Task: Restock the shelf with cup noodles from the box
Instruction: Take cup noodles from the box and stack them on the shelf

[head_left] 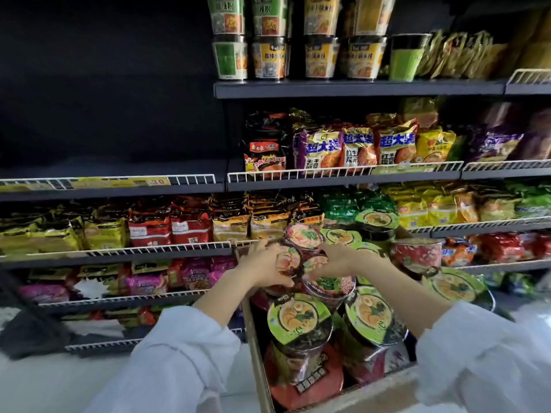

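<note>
Both hands meet at centre frame over the box (255, 338). The left hand (264, 265) has its grip closed around a pink-lidded bowl (286, 260). The right hand (334, 260) grips the neighbouring cup noodle bowl (316, 263).

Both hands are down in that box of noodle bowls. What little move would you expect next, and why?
Probably lifting out the pink-lidded bowl. The left hand and right hand both rest on it near the top of the box, and it isn't raised yet. The wide empty shelf up to the left looks like a likely spot.

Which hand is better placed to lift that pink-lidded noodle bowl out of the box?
Left, probably. The left hand already wraps the pink-lidded noodle bowl; the right hand only touches its edge.
</note>
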